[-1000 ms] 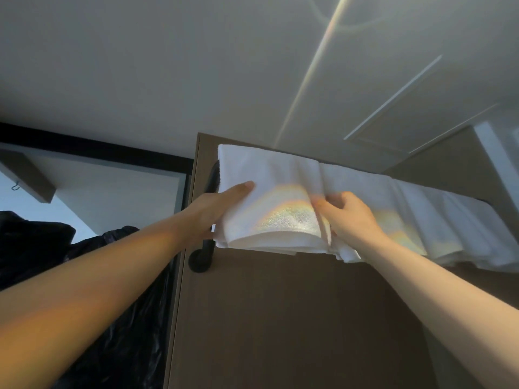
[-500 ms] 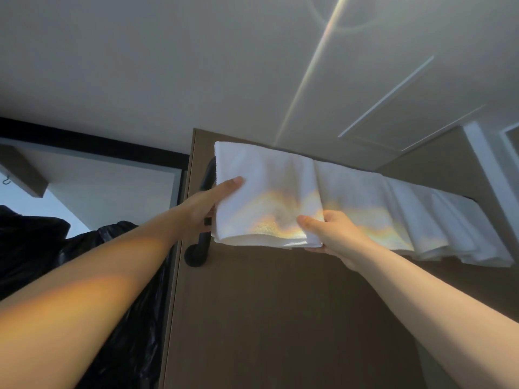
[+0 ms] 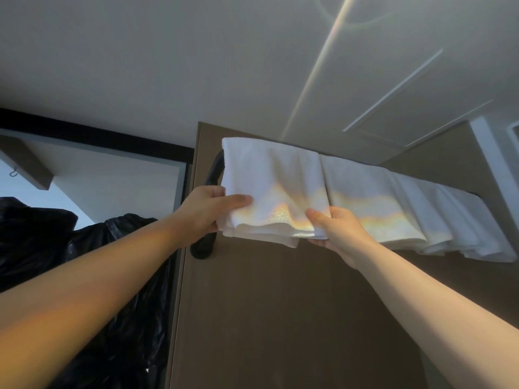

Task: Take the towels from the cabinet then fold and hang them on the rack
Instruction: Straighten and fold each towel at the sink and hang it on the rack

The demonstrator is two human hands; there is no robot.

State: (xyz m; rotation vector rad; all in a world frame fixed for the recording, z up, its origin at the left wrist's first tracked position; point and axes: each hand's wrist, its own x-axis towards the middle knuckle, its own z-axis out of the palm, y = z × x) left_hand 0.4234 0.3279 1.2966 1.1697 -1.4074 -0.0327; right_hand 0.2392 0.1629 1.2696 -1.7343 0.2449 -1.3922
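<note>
A folded white towel hangs over a black rack fixed high on a brown wall panel. My left hand pinches the towel's lower left corner, thumb on the front. My right hand pinches its lower right corner, thumb in front and fingers underneath. More white towels hang in folds along the rack to the right, touching the first one. Most of the rack bar is hidden by the towels.
The brown panel fills the space below the towels. Black plastic bags are piled at the left. A wooden shelf with a small hook sits at the upper left. The ceiling is close above.
Both hands slid down the left towel from its middle to its bottom corners. The left hand went from resting flat on the towel to pinching it.
</note>
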